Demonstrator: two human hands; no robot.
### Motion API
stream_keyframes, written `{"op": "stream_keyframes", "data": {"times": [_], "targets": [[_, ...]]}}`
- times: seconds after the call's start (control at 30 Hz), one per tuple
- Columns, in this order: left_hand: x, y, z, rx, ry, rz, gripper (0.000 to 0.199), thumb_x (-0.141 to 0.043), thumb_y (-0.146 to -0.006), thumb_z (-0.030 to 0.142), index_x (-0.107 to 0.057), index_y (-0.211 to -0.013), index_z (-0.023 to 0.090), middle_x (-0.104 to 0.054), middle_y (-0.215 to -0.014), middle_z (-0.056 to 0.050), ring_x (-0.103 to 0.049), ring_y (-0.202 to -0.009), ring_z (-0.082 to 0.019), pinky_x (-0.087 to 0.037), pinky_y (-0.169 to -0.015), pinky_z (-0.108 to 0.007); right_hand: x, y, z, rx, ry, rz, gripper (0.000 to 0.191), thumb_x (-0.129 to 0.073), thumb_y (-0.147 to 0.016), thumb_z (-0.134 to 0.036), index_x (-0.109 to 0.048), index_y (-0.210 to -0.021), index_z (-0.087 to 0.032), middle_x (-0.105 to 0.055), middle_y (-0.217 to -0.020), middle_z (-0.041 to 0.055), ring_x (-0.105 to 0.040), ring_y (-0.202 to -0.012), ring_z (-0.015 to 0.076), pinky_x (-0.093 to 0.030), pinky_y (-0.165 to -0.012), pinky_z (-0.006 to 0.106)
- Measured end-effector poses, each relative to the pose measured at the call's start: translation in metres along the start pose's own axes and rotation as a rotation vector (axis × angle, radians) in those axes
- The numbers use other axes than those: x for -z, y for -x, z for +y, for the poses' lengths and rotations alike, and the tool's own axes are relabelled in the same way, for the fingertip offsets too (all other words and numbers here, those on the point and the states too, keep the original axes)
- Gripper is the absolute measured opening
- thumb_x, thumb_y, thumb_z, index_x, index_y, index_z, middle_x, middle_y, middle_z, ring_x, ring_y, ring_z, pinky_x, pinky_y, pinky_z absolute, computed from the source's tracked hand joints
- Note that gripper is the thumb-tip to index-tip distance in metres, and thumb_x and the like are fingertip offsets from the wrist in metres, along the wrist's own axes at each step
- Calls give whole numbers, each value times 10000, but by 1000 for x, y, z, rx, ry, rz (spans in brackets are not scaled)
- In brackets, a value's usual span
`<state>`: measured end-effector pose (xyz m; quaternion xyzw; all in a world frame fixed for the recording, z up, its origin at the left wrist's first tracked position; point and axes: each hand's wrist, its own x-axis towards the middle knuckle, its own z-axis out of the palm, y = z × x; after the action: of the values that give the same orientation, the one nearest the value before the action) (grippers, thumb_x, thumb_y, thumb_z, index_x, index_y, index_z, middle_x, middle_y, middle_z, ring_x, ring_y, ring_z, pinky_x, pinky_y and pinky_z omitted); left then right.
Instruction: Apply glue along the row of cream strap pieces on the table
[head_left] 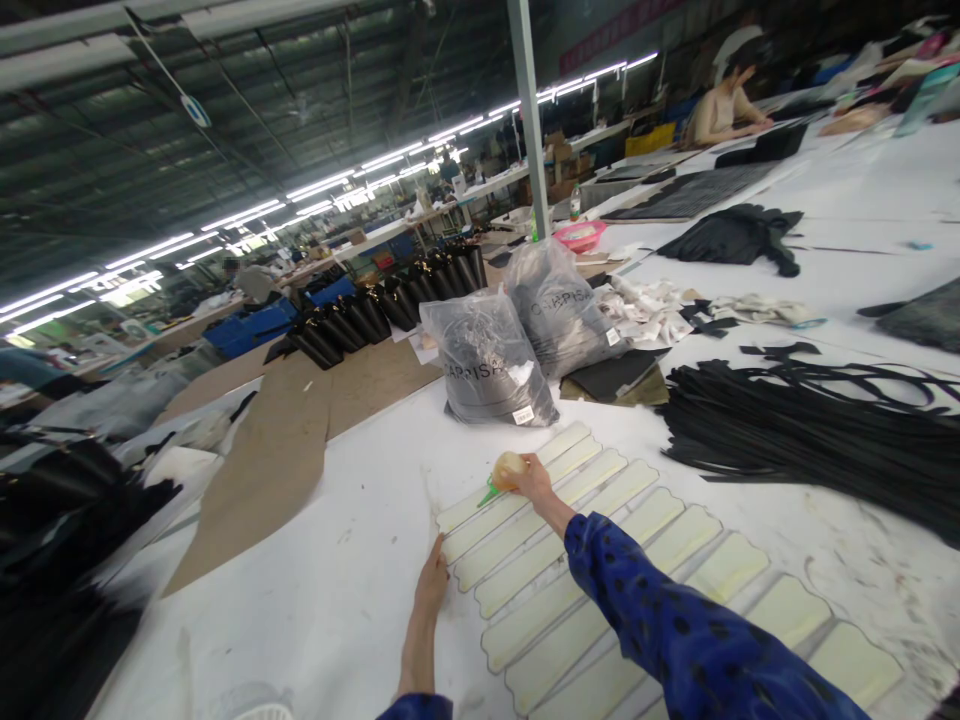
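My right hand (535, 482) is closed round a glue bottle (509, 468) with amber contents. The bottle is tilted, and its green nozzle (487, 494) points down and left over the far pale strips. My left hand (433, 578) is at the left end of the row, its fingers at the tip of a pale strip (480, 515); whether they pinch it is too small to tell. Several pale, wavy-ended strips (555, 565) lie side by side on the white table, with yellowish wet-looking streaks on some.
Two grey plastic bags (491, 365) stand beyond the strips. A heap of black straps (810, 430) lies to the right. Brown board (285, 460) and rows of black bags (390, 305) are at the left and back. A grey post (531, 120) rises behind; a co-worker (724, 110) sits far right.
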<state>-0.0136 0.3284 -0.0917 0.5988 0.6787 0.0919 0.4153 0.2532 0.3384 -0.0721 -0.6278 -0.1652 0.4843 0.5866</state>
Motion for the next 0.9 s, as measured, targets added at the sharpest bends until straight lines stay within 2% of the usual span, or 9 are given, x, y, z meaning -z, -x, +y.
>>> {"op": "stream_keyframes", "data": {"times": [0.3, 0.6, 0.9], "targets": [[-1, 6, 2, -24, 24, 18, 524, -274, -918, 250, -356, -1417, 112, -477, -614, 12, -531, -648, -157, -451, -738, -288, 19, -6, -6, 6, -17, 39, 557, -789, -512, -332, -506, -973, -202, -601, -1021, 67, -615, -889, 291, -561, -623, 425], [-1, 3, 0, -27, 16, 22, 527, -290, -910, 241, -364, -1410, 93, -468, -593, 19, -520, -628, -161, -439, -719, -289, 46, -14, -22, 41, 7, 85, 532, -803, -505, -322, -513, -939, -218, -610, -963, 59, -613, -887, 316, -554, -640, 461], [-2, -1, -4, -20, 20, 39, 527, -324, -900, 257, -388, -1398, 95, -473, -558, 28, -524, -603, -164, -435, -713, -287, 65, -19, -32, 43, 0, 122, 540, -800, -487, -300, -519, -938, -209, -614, -992, 79, -616, -896, 328, -557, -640, 472]]}}
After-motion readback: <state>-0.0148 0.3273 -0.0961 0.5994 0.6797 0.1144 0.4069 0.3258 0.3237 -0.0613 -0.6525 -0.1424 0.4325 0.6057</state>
